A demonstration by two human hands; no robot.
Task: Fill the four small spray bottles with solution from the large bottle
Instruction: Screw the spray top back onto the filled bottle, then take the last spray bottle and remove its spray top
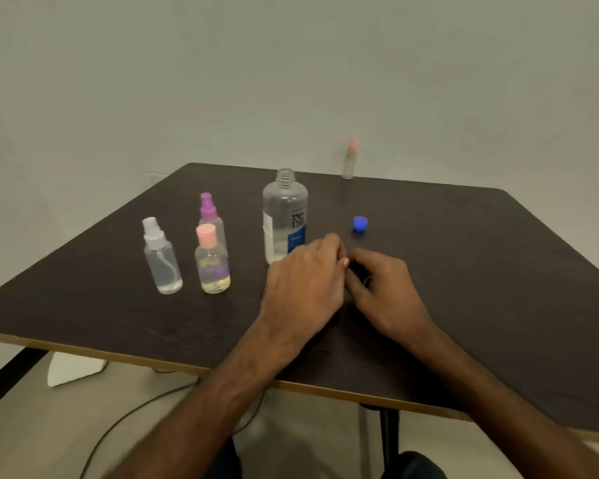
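Meeting just near of the large bottle (pixel 284 219), left hand (pixel 303 281) and right hand (pixel 386 288) lie low over the table (pixel 481 271), fingers curled inward, tips touching. Something small and dark may sit between them; whether either hand holds anything I cannot tell, as both are blurred.

Risks: large bottle stands upright at mid-table, uncapped, just beyond the left knuckles. A careless lift of that hand could tip it and spill solution. Small bottles look narrow-necked, so a pour from the wide mouth could overshoot. Blue cap (pixel 360 224) lies loose to the right and could be knocked away.

Count: large bottle 1; blue cap 1; small bottles 4. White-topped sprayer (pixel 159 261), purple-topped sprayer (pixel 208 207) and pink-capped bottle (pixel 212 261) cluster left, tops on; pink-tipped bottle (pixel 349 160) stands alone at the far edge
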